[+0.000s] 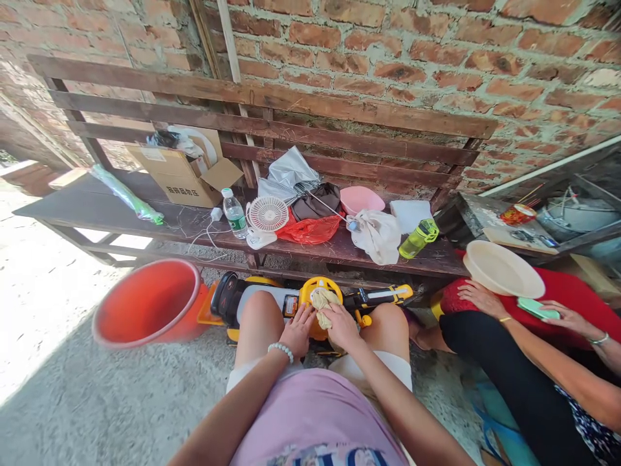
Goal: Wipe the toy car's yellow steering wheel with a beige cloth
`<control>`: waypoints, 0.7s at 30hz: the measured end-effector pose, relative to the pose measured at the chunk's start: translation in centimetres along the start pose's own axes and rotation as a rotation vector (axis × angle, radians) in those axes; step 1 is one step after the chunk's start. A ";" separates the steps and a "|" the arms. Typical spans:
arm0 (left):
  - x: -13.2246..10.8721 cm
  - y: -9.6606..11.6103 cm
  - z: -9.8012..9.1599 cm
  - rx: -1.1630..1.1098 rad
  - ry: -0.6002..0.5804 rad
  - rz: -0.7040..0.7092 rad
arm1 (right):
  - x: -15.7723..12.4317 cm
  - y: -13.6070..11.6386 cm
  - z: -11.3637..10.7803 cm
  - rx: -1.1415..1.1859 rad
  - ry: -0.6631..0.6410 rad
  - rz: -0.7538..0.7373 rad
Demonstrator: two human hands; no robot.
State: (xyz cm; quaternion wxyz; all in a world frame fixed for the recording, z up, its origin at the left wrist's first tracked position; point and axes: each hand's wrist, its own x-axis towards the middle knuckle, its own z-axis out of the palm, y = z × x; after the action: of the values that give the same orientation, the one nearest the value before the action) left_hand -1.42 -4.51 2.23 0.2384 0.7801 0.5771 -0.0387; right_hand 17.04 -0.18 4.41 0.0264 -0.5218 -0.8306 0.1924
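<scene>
Pinching a crumpled beige cloth (pixel 324 305) over the yellow steering wheel (pixel 320 282) of a toy vehicle (pixel 291 306), between the knees, the right hand (pixel 344 329) sits near the left hand (pixel 297 331), whose fingers lie loosely extended, and slack folds could snag if dragged around the rim.

Beige cloth (pixel 323 305) in the right hand (pixel 343 328) — left hand (pixel 297 332) at the yellow steering wheel (pixel 321 283)
</scene>
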 end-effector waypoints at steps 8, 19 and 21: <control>0.3 0.1 0.1 -0.049 -0.008 -0.024 | 6.7 -1.8 -2.6 0.050 0.005 0.004; 3.0 -4.3 2.7 -0.592 0.675 -0.111 | 0.7 -2.4 0.9 -0.081 -0.039 -0.229; 3.6 -4.2 3.4 -0.547 0.729 -0.069 | -0.3 -2.0 0.8 -0.097 -0.043 -0.214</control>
State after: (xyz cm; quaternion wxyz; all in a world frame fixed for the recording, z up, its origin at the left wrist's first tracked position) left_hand -3.37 -1.87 -3.37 0.2156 0.6314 0.6381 0.3843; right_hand 15.27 -1.45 4.40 0.0036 -0.4264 -0.8904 0.1593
